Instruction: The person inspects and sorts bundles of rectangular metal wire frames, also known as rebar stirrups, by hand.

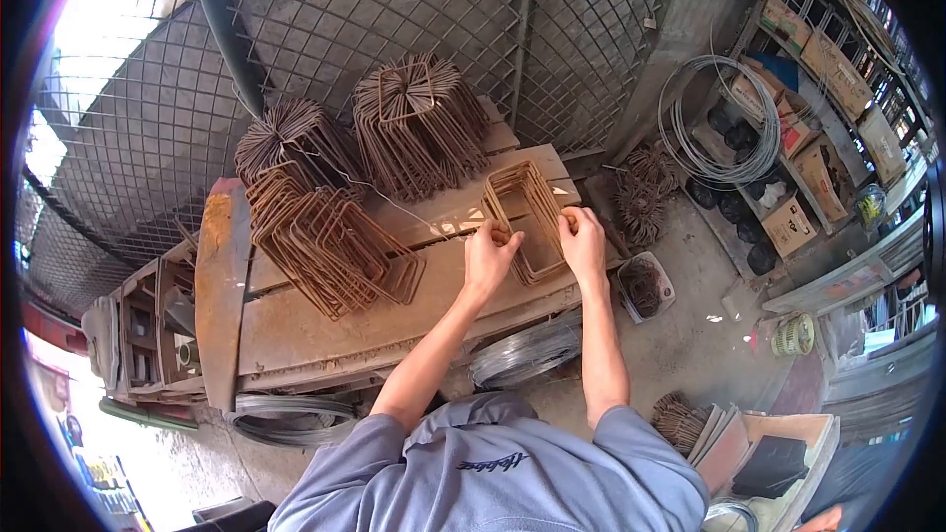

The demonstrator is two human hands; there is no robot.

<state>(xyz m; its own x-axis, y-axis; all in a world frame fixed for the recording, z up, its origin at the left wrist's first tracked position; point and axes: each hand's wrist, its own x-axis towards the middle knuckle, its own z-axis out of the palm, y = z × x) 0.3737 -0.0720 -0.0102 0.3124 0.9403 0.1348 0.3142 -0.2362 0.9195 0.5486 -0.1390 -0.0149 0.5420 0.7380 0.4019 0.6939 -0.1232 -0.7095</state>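
A small stack of rusty rectangular rebar stirrups [519,178] lies on the wooden bench [325,325]. At its left side is my left hand [491,256], fingers closed on the bars. My right hand [583,239] grips the opposite long side with bent fingers. Just left of my hands, a loose leaning pile of similar stirrups [325,241] rests on the boards. Two thicker bundles stand behind it: a darker stirrup bundle [286,143] and a larger stirrup bundle [419,123]. A thin wire [399,205] stretches from the bundles toward my left hand.
Wire mesh [601,30] closes off the back. Wire coils [532,350] lie below the bench's front edge. To the right are a white bucket [645,286], a hanging wire coil [724,118] and shelves with cardboard boxes [788,227]. More stirrups [680,421] sit at lower right.
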